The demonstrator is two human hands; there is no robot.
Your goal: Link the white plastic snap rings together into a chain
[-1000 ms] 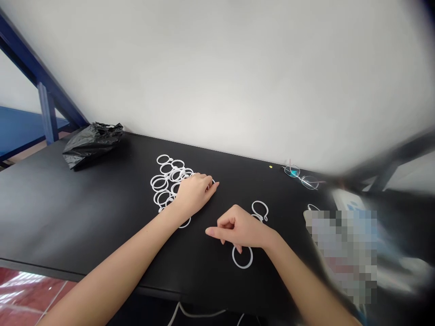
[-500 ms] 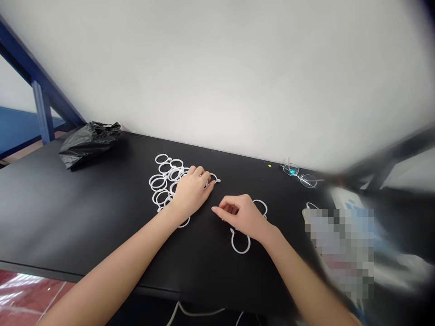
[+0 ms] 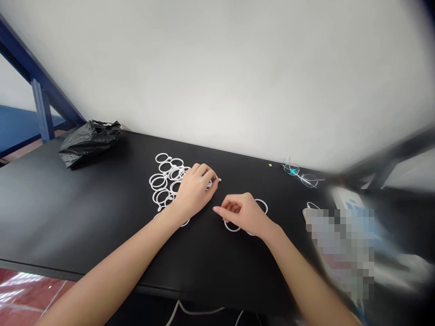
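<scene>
A heap of several white plastic rings [image 3: 165, 179] lies on the black table [image 3: 84, 217]. My left hand [image 3: 194, 192] rests on the right side of the heap, fingers curled over one white ring [image 3: 217, 180] at its edge. My right hand [image 3: 244, 215] is just to the right, its fingers bent and its index finger stretched left. It presses on a single white ring [image 3: 231, 227] that lies partly under the palm. Another loose ring [image 3: 262, 204] peeks out behind the right hand.
A crumpled black plastic bag [image 3: 89, 139] sits at the table's far left. A pair of glasses [image 3: 301, 176] lies near the white wall at the right. A blurred patch covers things at the right edge. A white cable [image 3: 197, 312] hangs below the front edge. Blue frame bars [image 3: 41, 102] stand at the left.
My right hand moved away from me and left toward the left hand, bringing the single ring with it. My left hand curled its fingers tighter over the ring at the heap's edge.
</scene>
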